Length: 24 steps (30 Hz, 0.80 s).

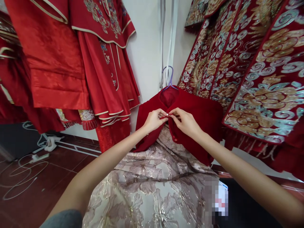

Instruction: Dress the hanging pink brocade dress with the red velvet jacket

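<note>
A dark red short jacket (201,117) hangs on a purple hanger (170,76), over a pale brocade dress (152,190) with a shiny flower pattern. Just below the neckline, my left hand (154,121) pinches one front edge of the jacket. My right hand (186,122) pinches the other edge, and the fingertips of both hands nearly meet. Between them shows a small shiny button (167,114), partly covered by the fingers. Another small button (175,138) sits lower on the right front edge. Under the hands the jacket fronts hang apart.
Red satin garments (104,69) with cream piping hang at left. On the right are red garments (261,91) heavy with gold and silver embroidery. A white pole (171,41) stands behind the hanger. Loose white cables (26,177) lie on the tiled floor.
</note>
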Tool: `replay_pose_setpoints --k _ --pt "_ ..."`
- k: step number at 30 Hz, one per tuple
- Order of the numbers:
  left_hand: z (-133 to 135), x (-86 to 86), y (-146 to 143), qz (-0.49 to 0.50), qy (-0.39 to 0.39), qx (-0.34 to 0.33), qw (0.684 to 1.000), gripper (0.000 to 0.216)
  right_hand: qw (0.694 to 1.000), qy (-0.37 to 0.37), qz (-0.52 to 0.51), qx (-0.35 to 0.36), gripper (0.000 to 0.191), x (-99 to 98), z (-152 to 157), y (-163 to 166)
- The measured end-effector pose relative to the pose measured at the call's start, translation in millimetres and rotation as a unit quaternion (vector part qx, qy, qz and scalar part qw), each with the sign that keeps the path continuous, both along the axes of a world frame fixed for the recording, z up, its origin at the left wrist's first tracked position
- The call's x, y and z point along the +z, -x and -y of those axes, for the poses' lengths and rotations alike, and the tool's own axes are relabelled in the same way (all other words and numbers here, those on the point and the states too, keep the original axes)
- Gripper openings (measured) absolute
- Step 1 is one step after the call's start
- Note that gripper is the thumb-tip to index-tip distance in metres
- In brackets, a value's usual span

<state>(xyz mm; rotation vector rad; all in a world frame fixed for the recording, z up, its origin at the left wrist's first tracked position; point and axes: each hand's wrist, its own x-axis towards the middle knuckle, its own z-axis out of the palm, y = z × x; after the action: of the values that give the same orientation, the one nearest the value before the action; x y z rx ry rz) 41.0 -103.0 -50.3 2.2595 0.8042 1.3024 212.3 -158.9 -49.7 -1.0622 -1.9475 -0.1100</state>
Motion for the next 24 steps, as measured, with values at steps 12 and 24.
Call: replay_pose_setpoints --k 12,24 --pt "3.8 10.8 -0.2 -0.098 -0.084 0.017 0.991 0.009 1.0 -0.017 0.01 -0.012 0.02 -0.2 -0.9 -3.3" --pt "10.2 19.2 -3.1 -0.159 -0.13 0.032 0.978 0.007 1.0 -0.003 -0.003 0.008 0.017 -0.2 -1.9 -4.1"
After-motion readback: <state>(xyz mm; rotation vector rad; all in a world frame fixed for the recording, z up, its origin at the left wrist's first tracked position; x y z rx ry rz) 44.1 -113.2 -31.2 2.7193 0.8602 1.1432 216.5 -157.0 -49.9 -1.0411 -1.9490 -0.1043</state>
